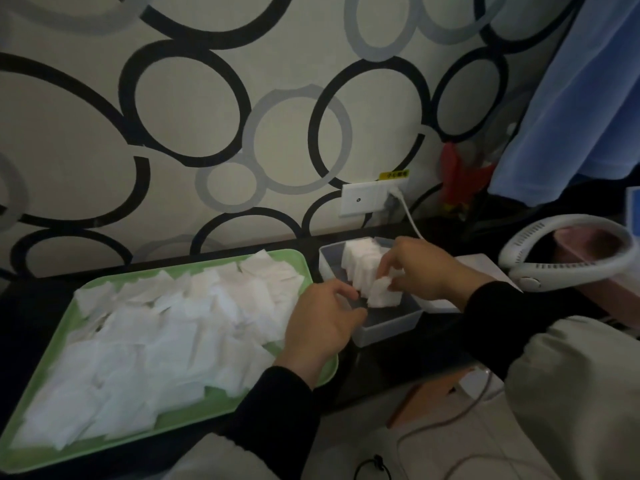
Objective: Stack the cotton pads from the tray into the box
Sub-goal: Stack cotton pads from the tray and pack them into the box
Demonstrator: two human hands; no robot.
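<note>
Nearest me, two black sleeves [277, 403] reach toward the clear box [388, 332]. The green tray [52, 455] of loose cotton pads [156, 358] lies just left of it, a white neck fan [568, 251] to its right and a wall socket [367, 199] behind. Over the box, my right hand [426, 268] pinches a pad [381, 292] beside the stacked pads [360, 265] inside; my left hand [322, 320] curls at the box's near-left rim, and I cannot tell whether it grips anything.

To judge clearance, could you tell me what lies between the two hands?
In the head view, a bundle of cotton pads, pinched by the right hand, in the box.
</note>
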